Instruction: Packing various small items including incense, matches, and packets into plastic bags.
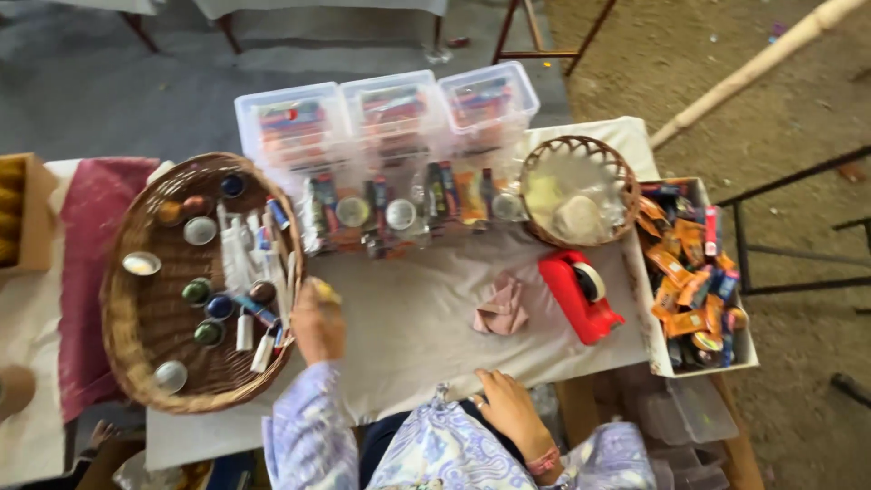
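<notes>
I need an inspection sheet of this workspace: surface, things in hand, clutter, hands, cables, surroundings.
Surface: table covered with a pale cloth.
Things in hand: large wicker basket with small round tins and tubes; the left hand holds a small yellowish item at its rim, kind unclear.
Clutter: three clear plastic boxes of packets, small wicker basket, red tape dispenser, crumpled pink cloth, white tray of orange packets.
Hands: left hand at the large basket's rim, closed on the item; right hand rests at the table's near edge, holding nothing visible.
Cables: nothing seen.
Surroundings: grey floor, bare dirt at the right, a wooden pole.
</notes>
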